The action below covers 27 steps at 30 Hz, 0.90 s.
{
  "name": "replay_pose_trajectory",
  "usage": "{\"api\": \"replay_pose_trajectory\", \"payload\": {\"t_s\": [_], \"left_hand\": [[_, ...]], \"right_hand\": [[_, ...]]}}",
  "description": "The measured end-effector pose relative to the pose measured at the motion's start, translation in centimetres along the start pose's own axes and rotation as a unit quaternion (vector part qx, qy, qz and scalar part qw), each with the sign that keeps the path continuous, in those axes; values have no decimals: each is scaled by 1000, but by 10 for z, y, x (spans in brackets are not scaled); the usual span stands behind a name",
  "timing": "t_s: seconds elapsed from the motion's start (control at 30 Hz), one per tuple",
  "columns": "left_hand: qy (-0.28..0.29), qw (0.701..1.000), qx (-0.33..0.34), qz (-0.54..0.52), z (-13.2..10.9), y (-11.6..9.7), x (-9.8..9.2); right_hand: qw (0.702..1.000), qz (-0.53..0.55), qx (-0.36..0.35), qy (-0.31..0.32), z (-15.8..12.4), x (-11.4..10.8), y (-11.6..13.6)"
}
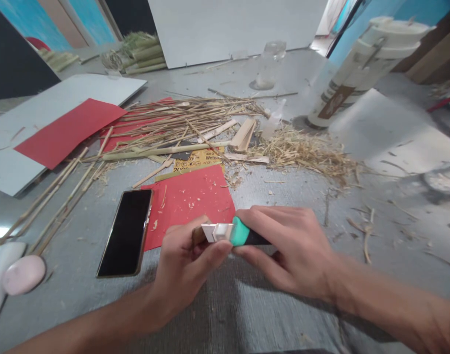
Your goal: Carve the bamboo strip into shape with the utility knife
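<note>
Head view: at left, a phone (125, 233) lies flat on the tabletop (81, 300), just beside a red sheet (195, 189) that probably catches the pale flakes lying on it. Near the middle, the left hand (184, 258) has a narrow grip on a small brown piece (198, 235), its thumb against the cutter (240, 231), seemingly to steady the blade end. The right hand (289, 246) wraps its grip around the cutter's dark handle, blade pointing left. Straw shavings (309, 152) lie farther off at right.

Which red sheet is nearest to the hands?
The red sheet beside the smartphone, strewn with shavings; another lies on the white board, a third under dry stalks, both farther.
</note>
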<state>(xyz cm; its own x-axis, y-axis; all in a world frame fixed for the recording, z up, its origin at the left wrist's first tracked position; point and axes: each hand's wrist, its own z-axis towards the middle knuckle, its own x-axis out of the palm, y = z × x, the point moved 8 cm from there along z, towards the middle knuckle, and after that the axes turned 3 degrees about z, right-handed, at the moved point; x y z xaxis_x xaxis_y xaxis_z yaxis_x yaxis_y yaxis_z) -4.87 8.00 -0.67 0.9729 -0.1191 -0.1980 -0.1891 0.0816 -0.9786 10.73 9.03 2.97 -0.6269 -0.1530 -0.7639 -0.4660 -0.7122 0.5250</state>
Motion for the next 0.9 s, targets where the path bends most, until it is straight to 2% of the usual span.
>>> {"api": "replay_pose_trajectory", "payload": {"t_s": [0.27,0.37,0.47,0.53,0.67,0.9], "left_hand": [[-23,998,44,28,-4,-10,-4],[-9,999,-3,-48,0,2,-2],[36,987,-80,-133,2,15,7],[75,979,-116,-150,3,17,15],[120,973,-116,-159,4,9,22],[119,977,-112,-136,4,8,20]], "right_hand": [[998,-17,44,-34,1,-11,-3],[999,-11,41,-30,2,-11,-4],[1000,2,18,-15,2,-7,-4],[1000,9,-1,1,1,-3,-2],[1000,12,-19,5,0,0,0],[1000,8,-24,11,-1,2,3]]}}
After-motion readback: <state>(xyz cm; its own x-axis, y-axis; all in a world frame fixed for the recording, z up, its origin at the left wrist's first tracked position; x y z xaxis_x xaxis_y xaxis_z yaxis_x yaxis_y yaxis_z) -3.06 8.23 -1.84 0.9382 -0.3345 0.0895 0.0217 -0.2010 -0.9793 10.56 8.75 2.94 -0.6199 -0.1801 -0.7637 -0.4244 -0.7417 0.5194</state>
